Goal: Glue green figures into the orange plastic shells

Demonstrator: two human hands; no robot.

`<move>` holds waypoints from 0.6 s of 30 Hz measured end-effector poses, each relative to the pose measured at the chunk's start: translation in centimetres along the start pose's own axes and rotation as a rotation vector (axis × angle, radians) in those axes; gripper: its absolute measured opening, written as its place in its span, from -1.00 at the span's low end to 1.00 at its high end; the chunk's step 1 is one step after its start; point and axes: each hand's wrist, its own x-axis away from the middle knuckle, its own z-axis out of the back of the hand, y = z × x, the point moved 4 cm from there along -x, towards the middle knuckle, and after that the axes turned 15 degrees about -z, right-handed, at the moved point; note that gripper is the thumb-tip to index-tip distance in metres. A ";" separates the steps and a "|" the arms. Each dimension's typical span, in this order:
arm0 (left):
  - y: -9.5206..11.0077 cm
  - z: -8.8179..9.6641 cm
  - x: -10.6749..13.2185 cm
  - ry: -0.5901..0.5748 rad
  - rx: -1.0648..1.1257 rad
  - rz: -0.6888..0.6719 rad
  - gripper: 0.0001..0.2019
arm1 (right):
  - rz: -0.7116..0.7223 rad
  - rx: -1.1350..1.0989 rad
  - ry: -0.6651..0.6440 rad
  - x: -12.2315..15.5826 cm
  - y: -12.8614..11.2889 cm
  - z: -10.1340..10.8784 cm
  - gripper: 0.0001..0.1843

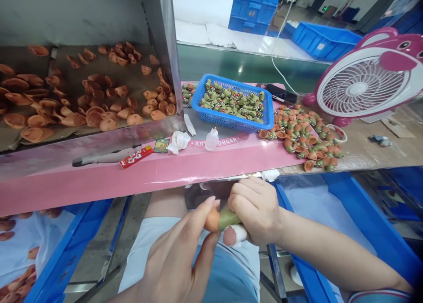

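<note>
My left hand (180, 254) and my right hand (256, 210) meet over my lap, below the pink table edge. Between them is a small toy: an orange shell piece (212, 219) pinched by my left fingers and a green figure (228, 218) wrapped in my right fist. The two parts touch each other. My right thumb has white tape around its tip. A blue basket (267, 113) of green figures stands on the table. Beside it lies a pile of assembled orange-and-green toys (304, 133).
Many loose orange shells (95, 105) lie on a tray at the left behind a metal post. A small glue bottle (212, 139), a white rag (179, 142) and a red pack (136, 157) sit on the pink board. A pink fan (366, 83) stands right. Blue bins flank my knees.
</note>
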 end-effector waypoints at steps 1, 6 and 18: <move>0.0 0.1 0.1 0.011 0.007 0.014 -0.40 | 0.014 -0.003 0.005 -0.1 -0.1 0.1 -0.38; 0.0 0.2 0.5 0.045 0.046 0.065 -0.39 | 0.041 0.007 0.017 -0.3 -0.1 0.1 -0.38; -5.1 -2.8 -1.1 0.059 0.747 0.539 -0.61 | -0.263 -0.013 -0.433 -0.7 3.2 -3.3 -0.52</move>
